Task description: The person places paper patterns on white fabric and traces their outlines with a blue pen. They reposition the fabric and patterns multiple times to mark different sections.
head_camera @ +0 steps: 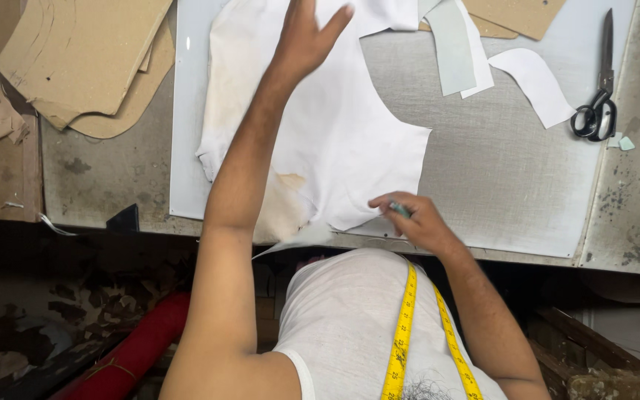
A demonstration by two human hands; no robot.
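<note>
Left arm stretched far forward, left hand [307,37] flat with fingers spread — palm down, wrist straight. Right arm bent at the elbow and tucked near the torso — right hand [412,218] curled, fingertips pinched together close to the body.

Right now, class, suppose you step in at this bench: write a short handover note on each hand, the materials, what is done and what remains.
Left hand: open, flat on the far part of the white fabric piece.
Right hand: at the fabric's near edge, pinching a small pale green marker.
Scissors: lying untouched at the right of the grey mat.
Cardboard patterns: stacked at far left.
Done: fabric spread on the mat, shape already cut.
Left: I cannot see any marked lines on the fabric.
</note>
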